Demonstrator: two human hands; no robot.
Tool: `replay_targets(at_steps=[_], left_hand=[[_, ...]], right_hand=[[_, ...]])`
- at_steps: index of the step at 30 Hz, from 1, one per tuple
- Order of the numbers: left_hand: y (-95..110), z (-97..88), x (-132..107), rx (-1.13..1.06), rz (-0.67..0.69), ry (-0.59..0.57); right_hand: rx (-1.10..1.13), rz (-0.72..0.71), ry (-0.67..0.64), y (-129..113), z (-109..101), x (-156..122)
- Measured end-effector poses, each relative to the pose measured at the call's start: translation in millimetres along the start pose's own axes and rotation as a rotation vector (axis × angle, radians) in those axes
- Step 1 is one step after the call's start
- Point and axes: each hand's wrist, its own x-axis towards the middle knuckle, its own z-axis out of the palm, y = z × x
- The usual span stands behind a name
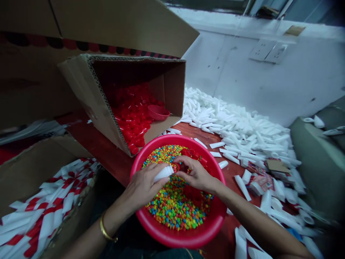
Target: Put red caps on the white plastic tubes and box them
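While both hands work over a red plastic basin (pixel 215 216), the left hand (pixel 142 186) is closed around a white plastic tube (pixel 163 173), with one end of the tube held out toward the right hand (pixel 195 175). The right hand is in a narrow pinch on a small red cap (pixel 176 167), just beside that end; the fingers partly hide the cap, so whether it is seated on the tube cannot be told. A gold bangle (pixel 107 227) circles the left wrist.

The basin sits on a wooden tabletop (pixel 113 162) and is filled with coloured beads (pixel 172 212), with more red caps (pixel 192 153) lying on them. Beyond it, a cardboard box (pixel 81 90) lies tilted on its side, holding loose red caps (pixel 132 118) and a small red bowl (pixel 158 112). White tubes (pixel 229 126) are heaped along the wall (pixel 242 82). A lower box (pixel 35 172) at left holds red-striped tubes (pixel 45 212).

Handling estimate: the tube appears light and thin-walled, best held around its body with moderate pressure. The cap appears small and light, best pinched by its edge.
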Motion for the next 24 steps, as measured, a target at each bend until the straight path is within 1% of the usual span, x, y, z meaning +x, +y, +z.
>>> replay_targets(at_steps=[5,8,9,10,14,15,16,17,18,20,21,22,24], left_hand=[[2.9,1.4,0.3,0.131,-0.02,-0.068],[2.9,5.5,0.4,0.156,-0.027,-0.073],[2.0,7.8,-0.1,0.154,-0.032,-0.069],[0.8,10.3,-1.0,0.158,-0.029,-0.065],[-2.1,17.2,-4.6,0.208,0.057,-0.022],[-1.4,17.2,-4.7,0.207,0.066,-0.004],[-0.1,16.3,-4.3,0.196,0.056,0.017],[1.5,14.8,-3.6,0.178,0.03,0.036],[3.1,13.0,-2.8,0.159,-0.003,0.046],[5.1,9.5,-1.8,0.132,-0.047,0.028],[5.1,8.4,-2.0,0.132,-0.044,0.007],[4.4,7.8,-2.8,0.143,-0.021,-0.012],[1.5,8.6,-5.6,0.187,0.06,-0.026]], right_hand=[[-0.099,-0.127,-0.111,-4.8,-3.1,-1.0],[-0.146,-0.135,-0.184,-5.9,-0.6,-0.3],[-0.156,-0.107,-0.21,-5.6,1.6,0.4],[-0.162,-0.049,-0.23,-5.2,4.5,1.3],[-0.139,0.343,-0.271,-7.1,15.0,5.9],[-0.135,0.4,-0.258,-9.1,15.2,7.0],[-0.136,0.4,-0.241,-11.7,13.9,7.9],[-0.14,0.349,-0.225,-14.7,11.4,8.4],[-0.146,0.263,-0.209,-17.7,8.0,8.5],[-0.161,0.077,-0.21,-22.2,1.6,7.3],[-0.159,0.028,-0.227,-23.4,-0.2,5.8],[-0.152,0.023,-0.239,-23.7,-0.3,3.9],[-0.076,0.114,-0.237,-22.4,4.2,-0.6]])
